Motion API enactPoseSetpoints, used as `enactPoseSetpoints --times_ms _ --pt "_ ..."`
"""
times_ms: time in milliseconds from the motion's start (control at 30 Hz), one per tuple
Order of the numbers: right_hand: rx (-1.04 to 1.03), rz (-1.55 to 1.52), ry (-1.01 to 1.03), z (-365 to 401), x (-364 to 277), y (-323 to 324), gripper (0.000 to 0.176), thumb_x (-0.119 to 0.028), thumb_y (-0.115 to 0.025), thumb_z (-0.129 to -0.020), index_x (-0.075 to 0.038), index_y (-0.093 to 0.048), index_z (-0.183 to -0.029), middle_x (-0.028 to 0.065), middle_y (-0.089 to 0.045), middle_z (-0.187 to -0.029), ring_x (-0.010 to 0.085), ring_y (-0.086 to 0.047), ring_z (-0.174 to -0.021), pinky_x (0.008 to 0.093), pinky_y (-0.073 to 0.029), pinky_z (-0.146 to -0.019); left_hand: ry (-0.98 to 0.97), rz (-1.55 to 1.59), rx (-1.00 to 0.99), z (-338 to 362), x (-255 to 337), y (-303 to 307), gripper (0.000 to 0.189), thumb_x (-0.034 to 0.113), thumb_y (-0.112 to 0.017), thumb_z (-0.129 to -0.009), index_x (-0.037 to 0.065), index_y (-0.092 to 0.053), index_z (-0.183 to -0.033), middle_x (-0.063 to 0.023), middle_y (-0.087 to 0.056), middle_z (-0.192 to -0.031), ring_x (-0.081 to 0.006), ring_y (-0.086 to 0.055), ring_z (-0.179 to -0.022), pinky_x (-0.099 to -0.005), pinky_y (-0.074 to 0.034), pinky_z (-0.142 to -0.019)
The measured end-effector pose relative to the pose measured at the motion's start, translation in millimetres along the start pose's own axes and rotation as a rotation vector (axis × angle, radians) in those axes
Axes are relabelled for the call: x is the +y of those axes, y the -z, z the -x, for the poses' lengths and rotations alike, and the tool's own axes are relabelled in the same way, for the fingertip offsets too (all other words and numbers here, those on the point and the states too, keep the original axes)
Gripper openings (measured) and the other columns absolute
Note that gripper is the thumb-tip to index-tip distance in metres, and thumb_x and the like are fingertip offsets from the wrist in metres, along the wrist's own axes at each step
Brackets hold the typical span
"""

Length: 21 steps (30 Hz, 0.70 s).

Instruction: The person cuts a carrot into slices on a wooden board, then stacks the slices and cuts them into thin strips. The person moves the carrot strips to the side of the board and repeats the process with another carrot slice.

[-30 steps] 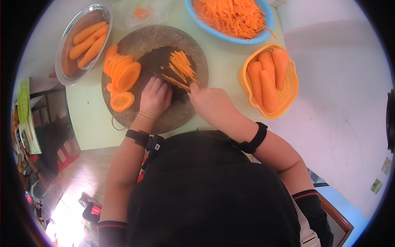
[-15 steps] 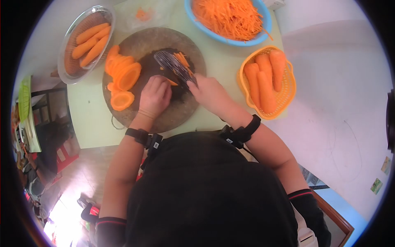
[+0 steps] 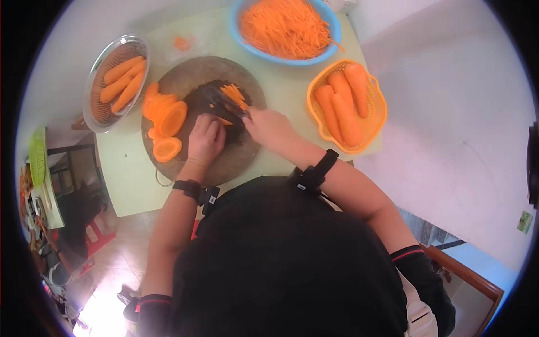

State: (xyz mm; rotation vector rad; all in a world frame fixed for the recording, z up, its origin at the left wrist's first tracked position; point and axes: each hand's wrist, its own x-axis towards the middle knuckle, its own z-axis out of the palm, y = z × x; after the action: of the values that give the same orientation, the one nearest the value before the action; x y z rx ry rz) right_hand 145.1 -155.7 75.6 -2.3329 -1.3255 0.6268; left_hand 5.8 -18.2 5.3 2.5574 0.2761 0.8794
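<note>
Right hand (image 3: 270, 126) fingers clamped on knife (image 3: 222, 101) over carrot strips (image 3: 233, 91) on board (image 3: 224, 163), left hand (image 3: 205, 137) just beside, fingers curled together pinning slice (image 3: 225, 120), basket (image 3: 371, 122) of carrots at right.

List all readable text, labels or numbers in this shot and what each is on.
No text can be read.
Left wrist strap: small pale mark on it, too blurred to read.
Green card at the right edge: print too small to read.
Knife in the right hand: blade blurred, no marking legible.
</note>
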Motion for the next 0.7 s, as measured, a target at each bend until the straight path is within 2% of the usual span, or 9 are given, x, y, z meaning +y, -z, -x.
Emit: enactPoseSetpoints --times_ms 167,333,600,700 --pt "-0.006 -0.036 -0.008 4.2 2.2 11.0 0.028 -0.027 -0.051 -0.097 -0.001 -0.058 -0.094 0.0207 -0.065 -0.075 0.0413 -0.065 -0.074 0.0512 -0.051 -0.067 0.022 0.067 -0.036 1.9 -3.8 13.2 0.017 -0.004 -0.069 -0.075 0.001 -0.062 -0.09 -0.0106 -0.061 -0.096 -0.0297 -0.061 -0.091 -0.0376 -0.052 -0.077" --pt "0.009 0.043 0.107 9.7 -1.5 12.0 0.028 -0.028 -0.051 -0.097 -0.001 -0.058 -0.091 0.02 -0.065 -0.072 0.0402 -0.065 -0.072 0.051 -0.052 -0.065 -0.031 0.033 -0.011 4.4 -2.3 20.1 0.022 -0.002 -0.069 -0.076 0.002 -0.063 -0.097 -0.0103 -0.061 -0.099 -0.0297 -0.061 -0.094 -0.0378 -0.053 -0.078" --pt "-0.016 0.088 0.121 13.6 -7.8 11.0 0.029 -0.03 -0.052 -0.098 -0.002 -0.056 -0.093 0.02 -0.062 -0.067 0.0414 -0.063 -0.066 0.0517 -0.049 -0.061 -0.063 -0.038 -0.131 11.8 -6.8 6.2 0.023 -0.001 -0.07 -0.078 0.001 -0.064 -0.1 -0.0115 -0.06 -0.103 -0.0304 -0.06 -0.1 -0.0376 -0.052 -0.084" --pt "-0.007 0.12 0.15 18.0 -10.0 9.6 0.028 -0.028 -0.051 -0.098 -0.002 -0.057 -0.09 0.0188 -0.063 -0.065 0.0388 -0.064 -0.063 0.0495 -0.051 -0.059 -0.098 -0.11 -0.117 13.0 -6.0 5.6 0.026 0.001 -0.067 -0.074 0.0 -0.063 -0.1 -0.0119 -0.059 -0.102 -0.0307 -0.059 -0.1 -0.038 -0.053 -0.084"
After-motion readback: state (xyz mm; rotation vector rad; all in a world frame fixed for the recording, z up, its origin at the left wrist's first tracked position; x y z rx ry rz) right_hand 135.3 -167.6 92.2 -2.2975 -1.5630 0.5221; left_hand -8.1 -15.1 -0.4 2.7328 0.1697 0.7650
